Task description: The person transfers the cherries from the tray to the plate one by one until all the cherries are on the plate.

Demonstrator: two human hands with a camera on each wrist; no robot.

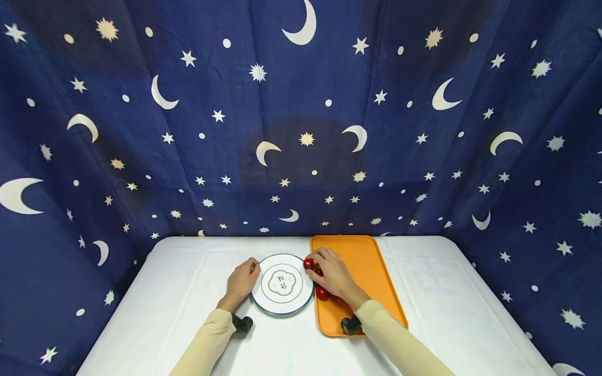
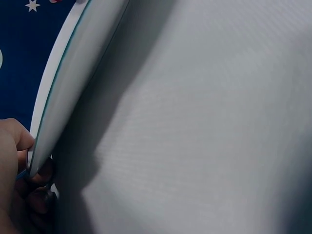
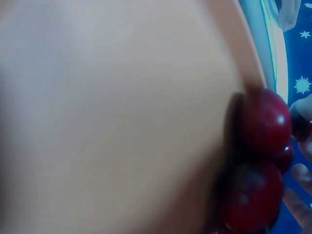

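Observation:
A white plate with a teal rim (image 1: 257, 304) lies on the table, just left of an orange tray (image 1: 371, 271). My left hand (image 1: 253, 268) pinches the plate's left rim; the left wrist view shows the fingers (image 2: 22, 146) curled over the rim (image 2: 63, 83). My right hand (image 1: 314, 262) rests on the tray's left side, its fingertips round a dark red cherry (image 1: 308, 263) at the tray's edge beside the plate. Another cherry (image 1: 322, 293) lies under the palm. In the right wrist view the cherries (image 3: 263, 126) sit clustered on the tray (image 3: 122, 122), fingers (image 3: 303, 146) beside them.
A white cloth covers the table (image 1: 451, 303). A dark blue curtain with moons and stars (image 1: 301, 130) closes in the back and both sides. Black wrist cameras (image 1: 242, 324) sit on both sleeves.

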